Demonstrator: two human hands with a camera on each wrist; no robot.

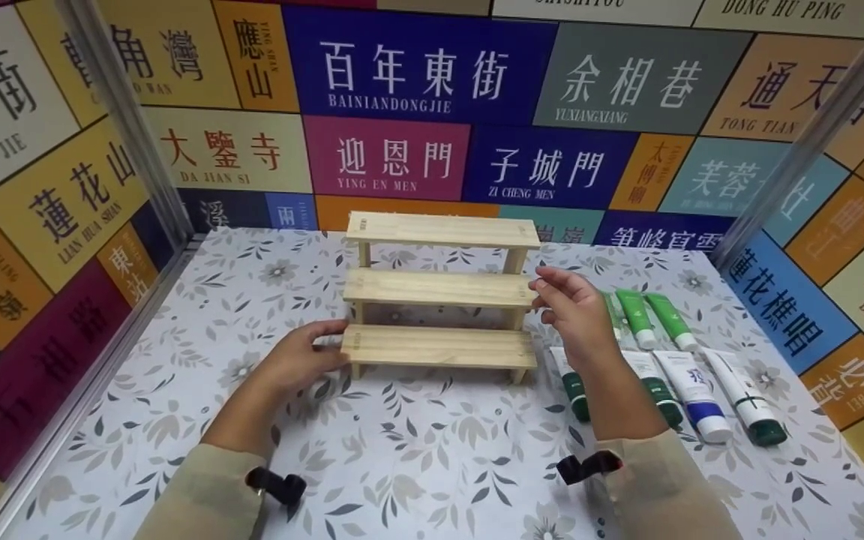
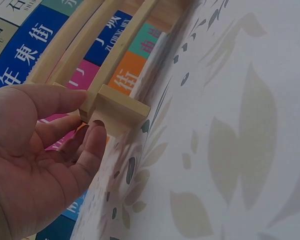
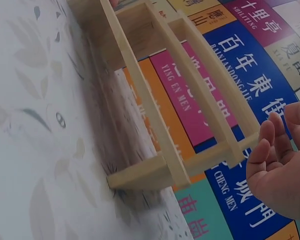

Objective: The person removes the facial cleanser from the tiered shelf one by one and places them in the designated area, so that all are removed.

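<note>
A three-tier wooden display rack (image 1: 439, 346) stands upright on the table, its steps rising toward the back. At the left end of its lowest board, my left hand (image 1: 307, 357) pinches the wood. The left wrist view shows that thumb (image 2: 65, 98) against the board's corner, with the fingers bent close below. Beside the right end of the middle board is my right hand (image 1: 576, 311), its fingers loosely bent. In the right wrist view those fingers (image 3: 267, 142) are near the rack's end and hold nothing; whether they touch it I cannot tell.
To the right lie several squeeze tubes: green ones such as this green tube (image 1: 634, 315) behind, white ones such as this blue-capped tube (image 1: 694, 397) in front. My right forearm partly covers the group. Sign-printed panels (image 1: 417, 60) enclose the leaf-patterned table (image 1: 417, 465) at the back and sides.
</note>
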